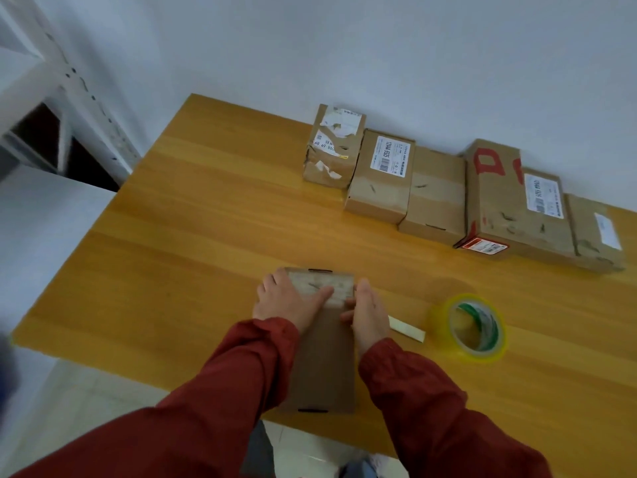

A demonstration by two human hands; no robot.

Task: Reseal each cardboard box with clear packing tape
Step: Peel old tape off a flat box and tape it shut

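A long brown cardboard box (324, 367) lies lengthwise on the wooden table (172, 236) in front of me, its far end covered with shiny tape. My left hand (286, 301) lies on the box's far left corner, thumb stretched flat across the taped top. My right hand (367, 315) is at the box's right edge with its fingers curled against the side. A roll of clear packing tape (470, 327) with a yellow-green tint lies flat to the right. A small pale cutter (406, 328) lies between the roll and my right hand.
Several brown boxes stand in a row along the wall: a torn-label box (332, 148), a barcode-label box (382, 177), a plain box (434, 198), a red-marked box (510, 201) and a small box (596, 232). White metal shelving (51, 108) stands at the left.
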